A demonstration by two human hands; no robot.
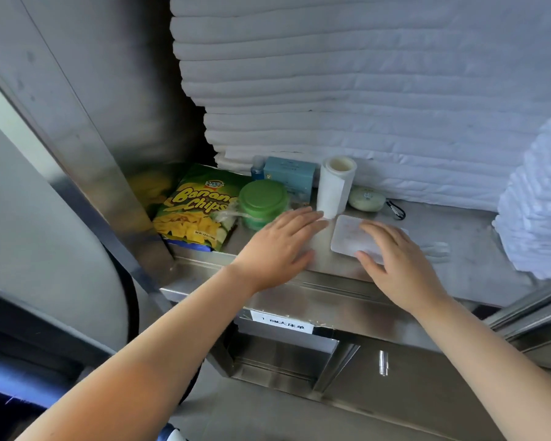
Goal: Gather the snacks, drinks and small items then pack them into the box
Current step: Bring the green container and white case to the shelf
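I rest my right hand (401,268) flat on the pouch (347,232), with my left hand (283,246) straight-fingered at nine o'clock. The pouch is probably light and limp: pinch its near edge.

Right hand (398,265) rests on white packet (347,237); left hand (280,246) flat beside paper roll (334,186).

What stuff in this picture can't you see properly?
Head view:
- Small blue bottle: lower part hidden behind the green-lidded tub.
- Flat white pack: label blurred, partly covered by the right hand.
- Teal box: print too small.
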